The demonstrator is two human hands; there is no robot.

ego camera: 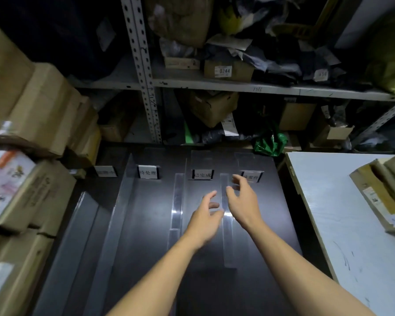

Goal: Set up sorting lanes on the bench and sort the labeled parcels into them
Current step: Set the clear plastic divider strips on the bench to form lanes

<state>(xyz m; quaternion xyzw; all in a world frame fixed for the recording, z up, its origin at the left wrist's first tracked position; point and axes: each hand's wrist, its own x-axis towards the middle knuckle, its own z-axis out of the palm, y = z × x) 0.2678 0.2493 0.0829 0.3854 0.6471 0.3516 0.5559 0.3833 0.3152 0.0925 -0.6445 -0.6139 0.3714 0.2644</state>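
A clear lane divider strip point(226, 215) lies lengthwise on the dark desk point(146, 247), below four label stands. The left hand point(204, 221) and right hand point(243, 201) hover either side of it, fingers spread, each grip empty.

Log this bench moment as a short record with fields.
surface: dark bench
dividers: clear strips lying lengthwise; one between the hands
lane signs: four small label stands along the far edge
left hand: open, empty
right hand: open, fingers spread above the strip
parcels on bench: none
cartons: stacked at left
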